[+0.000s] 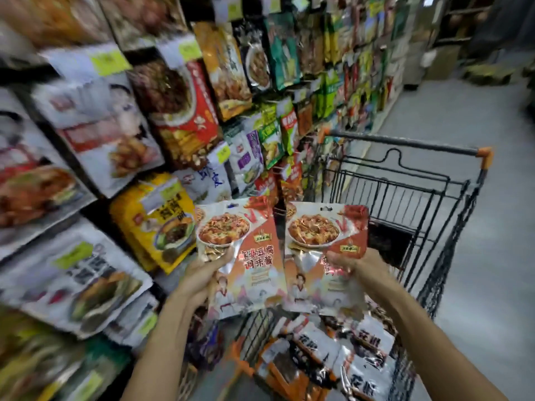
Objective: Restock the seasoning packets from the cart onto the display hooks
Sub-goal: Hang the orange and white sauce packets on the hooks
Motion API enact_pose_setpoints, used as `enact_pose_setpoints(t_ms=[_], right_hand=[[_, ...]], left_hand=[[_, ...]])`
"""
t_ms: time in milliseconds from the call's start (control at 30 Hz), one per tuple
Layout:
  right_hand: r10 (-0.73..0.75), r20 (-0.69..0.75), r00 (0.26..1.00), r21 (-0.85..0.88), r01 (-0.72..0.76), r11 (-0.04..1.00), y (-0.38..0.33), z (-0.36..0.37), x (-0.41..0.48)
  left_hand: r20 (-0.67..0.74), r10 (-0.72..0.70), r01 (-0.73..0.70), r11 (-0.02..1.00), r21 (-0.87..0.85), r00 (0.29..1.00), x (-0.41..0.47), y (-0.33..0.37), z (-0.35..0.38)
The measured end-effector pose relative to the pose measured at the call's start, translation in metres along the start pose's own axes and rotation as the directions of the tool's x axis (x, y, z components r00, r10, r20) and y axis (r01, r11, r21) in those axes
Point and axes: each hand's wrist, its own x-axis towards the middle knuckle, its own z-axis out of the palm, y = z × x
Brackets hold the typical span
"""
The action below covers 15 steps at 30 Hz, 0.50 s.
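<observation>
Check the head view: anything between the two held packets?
Nothing solid: head view shows a narrow gap between left packet and right packet, with the dark cart behind.

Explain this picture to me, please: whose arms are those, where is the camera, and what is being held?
No machine here: the arms belong to a person wearing a wide-angle camera on the head, so you look forward and down as they do. The left hand grips one glossy orange-and-white seasoning packet printed with a bowl of food; the right hand grips a matching second packet. Below them stands a black wire shopping cart with orange corners, holding more packets, white with black writing. On the left is a blurred wall of hanging seasoning packets, where the held ones presumably go.
</observation>
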Motion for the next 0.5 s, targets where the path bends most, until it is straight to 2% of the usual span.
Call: enact_pose_setpoints(t_ms=[67, 200, 333, 500], right_hand=[[-0.062, 0.091, 0.994, 0.0, 0.062, 0.998, -0.029, 0.03, -0.016], [-0.188, 0.267, 0.945, 0.027, 0.188, 0.982, -0.078, 0.1, -0.051], [-0.276, 0.427, 0.861, 0.056, 0.28, 0.958, -0.119, 0.179, -0.093], [-0.337, 0.587, 0.736, 0.13, 0.326, 0.936, -0.148, 0.286, -0.148]], left_hand=[[-0.061, 0.112, -0.115, 0.992, -0.045, 0.992, -0.043, 0.027, -0.029], [-0.162, 0.255, -0.262, 0.965, -0.021, 0.953, -0.134, 0.074, -0.09], [-0.331, 0.334, -0.342, 0.939, 0.035, 0.883, -0.223, 0.108, -0.158], [-0.446, 0.442, -0.448, 0.889, 0.098, 0.778, -0.336, 0.132, -0.236]])
